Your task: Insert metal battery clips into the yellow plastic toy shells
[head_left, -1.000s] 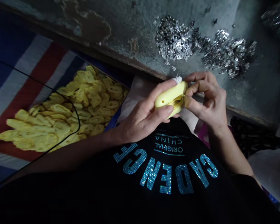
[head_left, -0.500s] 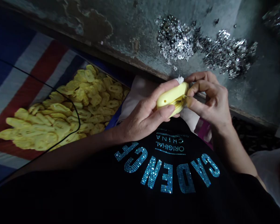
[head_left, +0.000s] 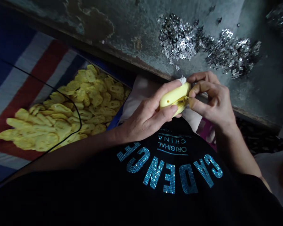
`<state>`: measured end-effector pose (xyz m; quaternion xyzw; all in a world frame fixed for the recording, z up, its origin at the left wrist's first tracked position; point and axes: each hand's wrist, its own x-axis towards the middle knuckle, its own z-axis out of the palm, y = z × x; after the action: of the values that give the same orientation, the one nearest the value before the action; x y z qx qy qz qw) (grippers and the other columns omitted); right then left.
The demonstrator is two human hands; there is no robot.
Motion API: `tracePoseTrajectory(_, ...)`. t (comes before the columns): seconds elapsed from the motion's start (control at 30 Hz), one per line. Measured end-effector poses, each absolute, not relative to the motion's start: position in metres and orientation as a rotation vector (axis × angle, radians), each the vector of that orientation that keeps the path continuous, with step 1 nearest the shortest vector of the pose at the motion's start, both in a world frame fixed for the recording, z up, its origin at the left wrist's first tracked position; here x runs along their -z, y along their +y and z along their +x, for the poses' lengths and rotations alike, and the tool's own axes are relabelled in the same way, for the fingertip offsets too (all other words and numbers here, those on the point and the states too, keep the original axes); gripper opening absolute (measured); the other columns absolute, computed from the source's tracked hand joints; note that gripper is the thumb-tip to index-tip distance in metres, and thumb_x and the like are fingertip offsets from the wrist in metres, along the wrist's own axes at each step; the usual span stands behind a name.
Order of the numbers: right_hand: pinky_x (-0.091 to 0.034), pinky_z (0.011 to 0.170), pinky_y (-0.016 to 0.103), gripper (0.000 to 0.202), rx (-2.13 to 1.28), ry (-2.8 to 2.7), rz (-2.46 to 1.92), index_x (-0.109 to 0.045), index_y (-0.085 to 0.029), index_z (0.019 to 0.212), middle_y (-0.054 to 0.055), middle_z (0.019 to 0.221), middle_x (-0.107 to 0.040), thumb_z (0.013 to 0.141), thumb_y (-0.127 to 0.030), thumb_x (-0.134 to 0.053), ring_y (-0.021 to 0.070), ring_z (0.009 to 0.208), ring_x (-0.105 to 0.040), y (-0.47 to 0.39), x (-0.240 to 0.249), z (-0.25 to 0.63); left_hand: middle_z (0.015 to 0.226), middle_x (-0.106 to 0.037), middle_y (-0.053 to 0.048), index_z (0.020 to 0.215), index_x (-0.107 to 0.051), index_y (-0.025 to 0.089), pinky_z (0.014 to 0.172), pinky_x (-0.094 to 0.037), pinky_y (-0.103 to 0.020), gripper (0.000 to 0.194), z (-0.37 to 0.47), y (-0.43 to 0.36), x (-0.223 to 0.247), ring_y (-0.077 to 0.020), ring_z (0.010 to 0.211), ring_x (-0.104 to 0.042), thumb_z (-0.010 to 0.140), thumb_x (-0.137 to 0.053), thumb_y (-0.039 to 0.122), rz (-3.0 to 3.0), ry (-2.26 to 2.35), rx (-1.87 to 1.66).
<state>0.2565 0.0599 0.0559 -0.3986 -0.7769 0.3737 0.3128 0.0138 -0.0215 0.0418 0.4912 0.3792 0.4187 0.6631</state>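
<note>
My left hand (head_left: 147, 114) is wrapped round a rounded yellow plastic casing (head_left: 174, 95), held above my lap. The casing has a small hole in its side and a dark slot along its open face. White tape or cloth covers the tip of one left finger. At the casing's right end, my right hand (head_left: 211, 97) pinches a small metal clip (head_left: 186, 98), which sits at the end of the slot. Most of the clip is hidden by the fingertips, so I cannot tell how deep it lies.
A worn metal table (head_left: 132, 18) runs along the far side. On it lie piles of small shiny metal clips (head_left: 179, 40). At the left, a heap of yellow plastic casings (head_left: 68, 116) rests on striped cloth (head_left: 30, 78). A black cable (head_left: 79, 116) crosses the heap.
Hardly anything differs. The yellow casing and my left hand have shifted very slightly to the right, while the right hand keeps its pinch at the casing's end.
</note>
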Motion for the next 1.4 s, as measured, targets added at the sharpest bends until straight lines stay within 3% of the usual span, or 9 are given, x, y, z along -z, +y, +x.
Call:
tracePoseTrajectory(0.17, -0.058, 0.115, 0.064, 0.02, -0.968, -2.101, -1.057, -0.075, -0.026, 0.084, 0.005, 0.12, -0.081, 0.088, -0.041, -0.089, 0.0315, 0.117, -0.074, 0.061, -0.055, 0.255, 0.165, -0.07, -0.002, 0.171, -0.054, 0.038, 0.101, -0.078, -0.04, 0.06, 0.015, -0.021, -0.039, -0.0227, 0.106, -0.089, 0.114, -0.069, 0.05, 1.133, 0.85, -0.938)
tracePoseTrajectory(0.33, -0.061, 0.117, 0.063, 0.033, -1.042, -2.018, -1.111, -0.076, -0.029, 0.082, 0.005, 0.112, -0.081, 0.084, -0.054, -0.098, 0.032, 0.117, -0.074, 0.061, -0.055, 0.253, 0.166, -0.07, -0.003, 0.172, -0.053, 0.038, 0.101, -0.078, -0.038, 0.06, 0.014, -0.022, -0.038, -0.0227, 0.108, -0.088, 0.115, -0.069, 0.05, 1.12, 0.846, -0.939)
tracePoseTrajectory(0.5, -0.063, 0.116, 0.062, 0.034, -1.056, -1.946, -1.108, -0.079, -0.029, 0.087, 0.005, 0.119, -0.08, 0.092, -0.06, -0.093, 0.0308, 0.119, -0.075, 0.051, -0.051, 0.256, 0.173, -0.064, -0.003, 0.169, -0.055, 0.04, 0.09, -0.08, -0.038, 0.058, 0.014, -0.021, -0.036, -0.025, 0.109, -0.089, 0.114, -0.07, 0.051, 1.04, 0.84, -0.946)
tracePoseTrajectory(0.7, -0.065, 0.099, 0.047, 0.023, -0.947, -1.829, -1.135, -0.079, -0.03, 0.104, 0.006, 0.129, -0.08, 0.097, -0.051, -0.088, 0.0277, 0.12, -0.074, 0.038, -0.037, 0.261, 0.172, -0.064, -0.004, 0.17, -0.052, 0.041, 0.084, -0.08, -0.037, 0.062, 0.015, -0.021, -0.032, -0.0256, 0.104, -0.09, 0.113, -0.07, 0.055, 0.977, 0.838, -0.945)
tracePoseTrajectory(0.87, -0.064, 0.091, 0.041, 0.047, -1.071, -1.776, -1.083, -0.074, -0.03, 0.125, 0.003, 0.12, -0.08, 0.089, -0.051, -0.096, 0.0239, 0.106, -0.075, 0.042, -0.031, 0.261, 0.178, -0.06, -0.002, 0.172, -0.051, 0.039, 0.105, -0.077, -0.043, 0.059, 0.02, -0.023, -0.042, -0.0275, 0.124, -0.086, 0.116, -0.064, 0.05, 1.215, 0.855, -0.976)
tracePoseTrajectory(1.03, -0.067, 0.085, 0.037, 0.048, -1.074, -1.794, -1.064, -0.071, -0.03, 0.129, 0.003, 0.125, -0.079, 0.09, -0.05, -0.092, 0.0237, 0.108, -0.077, 0.04, -0.027, 0.26, 0.18, -0.058, -0.008, 0.176, -0.052, 0.033, 0.136, -0.057, -0.056, 0.066, 0.021, -0.019, -0.048, -0.0397, 0.163, -0.061, 0.112, -0.068, 0.042, 1.699, 0.848, -0.988)
tracePoseTrajectory(1.2, -0.07, 0.091, 0.047, 0.049, -0.868, -1.705, -1.0, -0.067, -0.04, 0.135, 0.006, 0.132, -0.074, 0.092, -0.052, -0.086, 0.0298, 0.116, -0.076, 0.024, -0.018, 0.257, 0.146, -0.077, -0.009, 0.185, -0.036, 0.04, 0.116, -0.069, -0.06, 0.093, 0.02, -0.02, -0.045, -0.0441, 0.142, -0.075, 0.104, -0.079, 0.053, 1.823, 0.795, -0.9)
tracePoseTrajectory(1.3, -0.069, 0.097, 0.059, 0.049, -0.679, -1.66, -1.027, -0.06, -0.045, 0.132, 0.009, 0.132, -0.071, 0.093, -0.069, -0.075, 0.0371, 0.122, -0.072, 0.014, -0.014, 0.258, 0.155, -0.074, -0.011, 0.188, -0.029, 0.041, 0.104, -0.075, -0.052, 0.118, 0.02, -0.02, -0.043, -0.0402, 0.133, -0.079, 0.091, -0.096, 0.055, 1.794, 0.688, -0.934)
tracePoseTrajectory(1.4, -0.067, 0.095, 0.062, 0.047, -0.56, -1.602, -0.938, -0.062, -0.045, 0.13, 0.01, 0.125, -0.07, 0.091, -0.068, -0.076, 0.0372, 0.115, -0.072, 0.013, -0.01, 0.259, 0.159, -0.071, -0.014, 0.184, -0.042, 0.037, 0.097, -0.077, -0.046, 0.114, 0.022, -0.021, -0.041, -0.0354, 0.129, -0.08, 0.087, -0.101, 0.051, 1.761, 0.646, -0.974)
